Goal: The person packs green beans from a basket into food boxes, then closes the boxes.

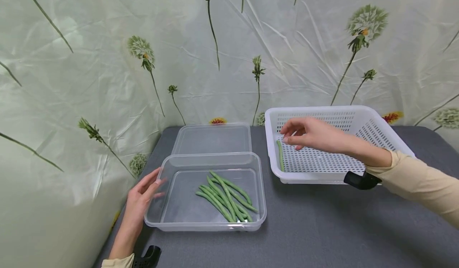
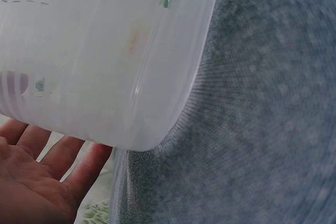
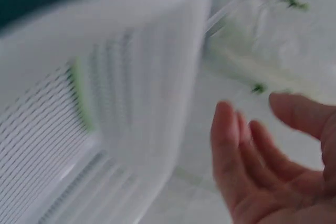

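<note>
A clear plastic container [image 1: 179, 198] holds several green beans [image 1: 226, 196], lying in a loose bundle toward its right side. My left hand [image 1: 138, 202] is at the container's left wall, its fingers extended along the outside; in the left wrist view the fingertips [image 2: 100, 153] are right at the rim. Over the left part of a white perforated basket [image 1: 312, 177] is my right hand [image 1: 315, 135], fingers loosely bent and nothing between thumb and fingertips. A single green bean [image 1: 281, 156] lies in the basket along its left wall, just below that hand.
A flat clear lid [image 1: 213, 138] lies behind the container on the grey cloth-covered table [image 1: 305, 224]. A shiny curtain [image 1: 229, 96] printed with dandelions hangs behind the table and down its left side.
</note>
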The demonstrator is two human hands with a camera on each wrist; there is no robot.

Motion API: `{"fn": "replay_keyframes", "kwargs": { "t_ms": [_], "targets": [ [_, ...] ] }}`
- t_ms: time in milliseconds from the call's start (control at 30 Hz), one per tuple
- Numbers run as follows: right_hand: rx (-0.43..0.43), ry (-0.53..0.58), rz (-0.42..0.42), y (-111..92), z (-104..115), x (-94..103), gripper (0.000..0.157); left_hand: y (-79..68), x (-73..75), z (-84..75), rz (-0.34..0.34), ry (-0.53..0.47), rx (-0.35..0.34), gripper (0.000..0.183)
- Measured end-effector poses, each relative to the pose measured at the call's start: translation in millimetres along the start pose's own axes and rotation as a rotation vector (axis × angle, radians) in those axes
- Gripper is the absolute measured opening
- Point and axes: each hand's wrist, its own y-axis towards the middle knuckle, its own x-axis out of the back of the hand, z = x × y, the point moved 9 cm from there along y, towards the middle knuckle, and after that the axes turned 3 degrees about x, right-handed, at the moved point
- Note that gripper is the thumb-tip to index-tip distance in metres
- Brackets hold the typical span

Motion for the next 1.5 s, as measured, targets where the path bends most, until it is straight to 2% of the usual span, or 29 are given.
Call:
{"fn": "replay_keyframes", "kwargs": {
  "t_ms": [133,233,467,633,800,900,1000,1167,1300,1500],
  "targets": [
    [-0.023,0.078,0.108,17.0,-26.3,3.2,0.024,1.4,0.4,0.9,0.0,-0.009,0.005,0.049],
    [-0.043,0.118,0.151,27.9,-46.6,2.7,0.026,2.0,0.6,1.1,-0.002,0.002,0.008,0.05],
    [-0.141,0.207,0.258,48.7,-92.9,-12.4,0.035,1.7,2.6,2.0,-0.009,0.019,0.016,0.049],
    [-0.207,0.247,0.26,55.7,-121.6,-18.1,0.04,3.0,0.1,0.6,-0.003,0.038,0.007,0.048],
    [-0.219,0.269,0.289,60.5,-141.9,-28.0,0.043,2.5,0.9,1.1,-0.009,0.036,0.018,0.049],
    [-0.219,0.295,0.313,62.1,-151.5,-36.2,0.042,1.7,1.9,1.9,-0.013,0.038,0.028,0.049],
    [-0.237,0.307,0.287,63.6,-158.0,-41.1,0.043,0.9,2.5,2.1,-0.014,0.048,0.034,0.048],
    [-0.238,0.223,0.196,66.4,-158.7,-44.4,0.046,0.1,2.5,1.9,-0.017,0.049,0.03,0.047],
    [-0.217,0.17,0.157,69.4,-156.0,-44.6,0.045,0.0,2.5,1.5,-0.021,0.046,0.023,0.047],
    [-0.206,0.233,0.163,67.0,-153.5,-43.2,0.047,0.5,3.1,2.2,-0.029,0.055,0.029,0.046]
  ]
}}
